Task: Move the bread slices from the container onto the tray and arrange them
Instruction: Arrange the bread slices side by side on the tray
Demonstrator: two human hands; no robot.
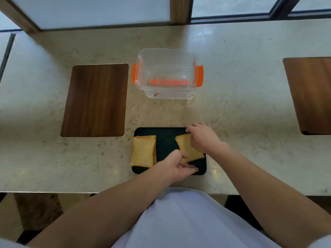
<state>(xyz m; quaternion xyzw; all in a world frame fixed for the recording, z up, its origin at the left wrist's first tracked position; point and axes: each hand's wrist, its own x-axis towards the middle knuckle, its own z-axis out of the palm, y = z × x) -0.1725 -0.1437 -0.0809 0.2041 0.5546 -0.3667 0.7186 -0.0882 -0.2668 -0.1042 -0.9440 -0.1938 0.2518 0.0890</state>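
A black tray (165, 140) lies on the counter near its front edge. On the tray's left side sits a small stack of bread slices (143, 151), overhanging the left rim a little. A single bread slice (188, 149) lies tilted on the right side. My right hand (202, 136) grips that slice at its far right edge. My left hand (177, 167) pinches its near left corner. The clear container (166, 74) with orange clips stands behind the tray and holds only crumbs.
A dark wooden inlay (96, 100) sits in the marble counter (241, 97) left of the container, and another wooden inlay (311, 93) lies far right. The counter's front edge runs just below the tray. Windows line the back.
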